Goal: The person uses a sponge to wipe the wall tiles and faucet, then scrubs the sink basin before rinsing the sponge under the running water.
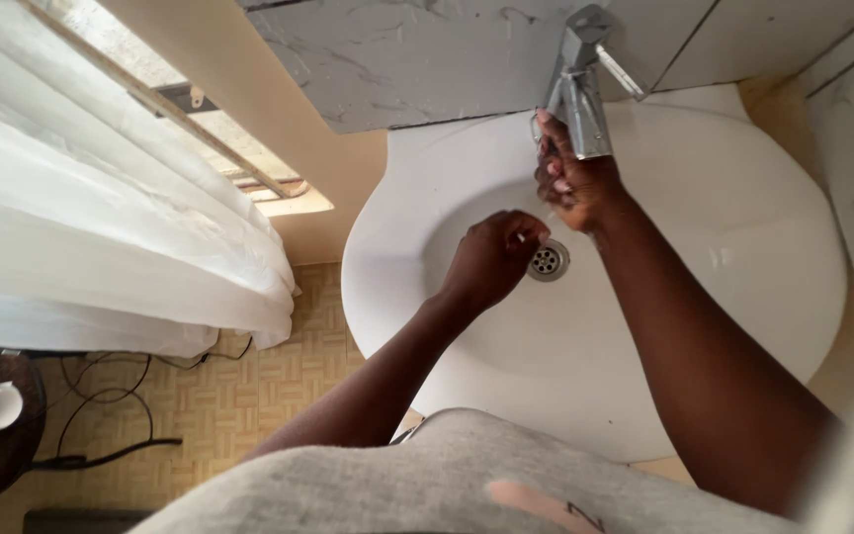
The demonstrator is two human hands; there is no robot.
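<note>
**A:** What does the view from the head camera show?

**B:** A person stands over a white sink [743, 326] and looks straight down into it. Both bare arms reach into the basin. The left hand [494, 259] is curled into a loose fist, knuckles up, just beside the metal drain [549, 261]. Whether it grips anything I cannot tell.

**A:** And the other hand?

**B:** The right hand [573, 178] is raised under the spout of the chrome tap [585, 89], which is fixed at the far rim of the sink. Its fingers are bent and bunched together, fingertips touching or nearly touching the tap body. No stream of water is clear enough to confirm.

**A:** What surrounds the sink?

**B:** Grey marbled wall tiles [397, 59] behind it, a white sheer curtain [101, 218] on the left, and a woven-pattern floor [249, 396] with a black cable [101, 455] lying across it. The person's grey shirt [427, 475] fills the bottom edge.

**A:** If this is hand rinsing, how would it be done well?

**B:** My judgement: keep both hands low inside the basin, over the drain, so that splashes stay in the bowl; open the curled left hand under the spout; and work the tap lever with a light touch, since wet fingers slip on smooth chrome.
</note>
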